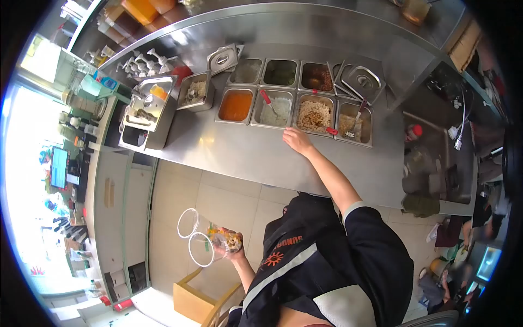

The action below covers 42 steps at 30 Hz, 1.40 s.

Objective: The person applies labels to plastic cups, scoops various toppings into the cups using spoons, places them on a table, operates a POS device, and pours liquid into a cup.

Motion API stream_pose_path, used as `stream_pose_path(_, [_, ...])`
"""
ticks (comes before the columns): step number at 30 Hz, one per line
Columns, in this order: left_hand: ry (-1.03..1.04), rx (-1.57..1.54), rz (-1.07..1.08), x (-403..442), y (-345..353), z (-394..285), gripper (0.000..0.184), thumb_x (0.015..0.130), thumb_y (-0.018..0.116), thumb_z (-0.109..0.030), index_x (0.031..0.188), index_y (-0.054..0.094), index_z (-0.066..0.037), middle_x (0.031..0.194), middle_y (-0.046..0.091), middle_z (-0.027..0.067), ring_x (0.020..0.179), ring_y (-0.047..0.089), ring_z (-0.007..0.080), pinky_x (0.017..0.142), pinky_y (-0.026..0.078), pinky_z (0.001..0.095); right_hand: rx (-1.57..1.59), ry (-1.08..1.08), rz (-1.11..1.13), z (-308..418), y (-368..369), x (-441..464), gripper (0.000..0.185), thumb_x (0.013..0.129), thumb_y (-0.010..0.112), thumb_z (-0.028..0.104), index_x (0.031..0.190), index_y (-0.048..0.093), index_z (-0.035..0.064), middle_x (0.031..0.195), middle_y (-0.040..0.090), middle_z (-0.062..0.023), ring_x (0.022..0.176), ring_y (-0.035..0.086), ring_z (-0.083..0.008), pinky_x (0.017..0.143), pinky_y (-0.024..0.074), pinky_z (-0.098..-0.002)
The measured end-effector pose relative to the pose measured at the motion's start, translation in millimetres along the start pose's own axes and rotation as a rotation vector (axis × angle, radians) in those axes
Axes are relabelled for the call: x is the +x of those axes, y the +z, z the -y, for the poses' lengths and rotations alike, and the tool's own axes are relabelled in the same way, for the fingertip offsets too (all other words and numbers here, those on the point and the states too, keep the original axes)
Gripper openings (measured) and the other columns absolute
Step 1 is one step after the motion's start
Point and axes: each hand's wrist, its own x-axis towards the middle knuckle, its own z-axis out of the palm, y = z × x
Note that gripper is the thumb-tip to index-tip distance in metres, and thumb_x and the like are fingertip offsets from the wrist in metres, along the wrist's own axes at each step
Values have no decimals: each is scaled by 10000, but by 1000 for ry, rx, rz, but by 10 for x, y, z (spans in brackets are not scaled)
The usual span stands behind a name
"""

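The right hand has its fingers loosely bent and released, with nothing visible in them. They lie at the near side of the row of food tubs, over or on the steel counter; whether they touch the metal cannot be told. The fingertips point away from the body and slightly left.

Just beyond the fingertips, a little left, is a tub of white pieces. Inside it stands a red-handled spoon, its long axis slanting from a handle at the back left to a bowl at the front right, so the bowl end is nearer the fingers. Beyond the fingers and to the right is a tub of pale, nutty-looking food, with a second red handle at its front right corner. The right hand is much the nearer one to both tubs.

Well apart, off the counter's near edge and to the left, the left hand is clasped around two clear cups. Colourful chunks show through the plastic. The cups lie side by side, bases by the palm, open rims farther left; the wide lens hides how far they tilt. Below them is the tiled floor.
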Motion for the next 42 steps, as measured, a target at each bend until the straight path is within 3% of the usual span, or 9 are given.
stream_pose_path(3, [-76,43,-19,207,172,82,507,695,557,-506,1116,481,-234,1044,567,30,853,563,194,670,410,414,-8,-8,213,-50,-252,-89,81,688,601,123,715,575,51,829,567,-50,844,537,-208,696,452,-299])
stream_pose_path(18, [-162,140,65,83,272,1113,565,685,571,-515,1139,457,-199,1054,561,52,892,554,192,681,397,381,-85,-209,165,-731,-2159,-1892,80,661,605,100,710,561,56,818,549,-41,833,537,-192,697,457,-297])
stream_pose_path(22, [-216,-47,116,-156,-62,1638,555,697,558,-427,1169,442,-160,1127,518,54,982,497,192,767,371,408,-269,189,237,-1387,-3377,-3060,48,676,572,114,694,554,73,774,536,-46,777,516,-231,698,425,-354])
stream_pose_path(28, [-236,-9,107,-494,-236,2642,536,709,535,-405,1163,451,-133,1131,516,54,981,493,202,792,379,411,-296,1289,520,-2130,-4375,-3910,178,713,597,236,816,625,93,807,612,-85,811,567,-274,697,451,-369])
stream_pose_path(32, [-260,45,130,-622,-60,3166,532,738,501,-420,1191,427,-150,1144,511,38,1007,489,194,803,384,423,5,1102,181,-2846,-4350,-3626,201,708,617,257,828,621,95,769,621,-100,727,611,-220,648,479,-311])
stream_pose_path(34, [-212,131,128,-609,66,3385,533,752,486,-431,1205,411,-161,1151,507,21,1025,484,184,813,384,434,207,904,-251,-3625,-4250,-3059,262,735,617,235,913,584,45,825,628,-103,731,620,-189,649,481,-281])
stream_pose_path(39, [-17,209,-168,-766,492,3534,553,759,496,-454,1200,395,-136,1107,531,30,993,510,189,769,435,442,72,1098,-930,-5463,-4307,-2378,346,759,612,218,1025,532,11,840,616,-84,729,599,-163,644,462,-274])
stream_pose_path(41, [31,236,-221,-723,642,3666,553,760,494,-453,1200,395,-133,1107,531,32,993,509,191,771,434,441,958,1243,-1510,-5663,-4568,-2133,255,744,598,253,912,581,62,727,603,-111,728,591,-228,698,446,-324])
stream_pose_path(42, [48,247,-226,-706,689,3712,553,761,493,-453,1200,396,-131,1108,531,32,994,509,192,773,433,441,1022,1232,-1511,-5779,-4590,-2111,249,745,596,264,891,587,62,727,605,-111,728,592,-227,691,446,-323])
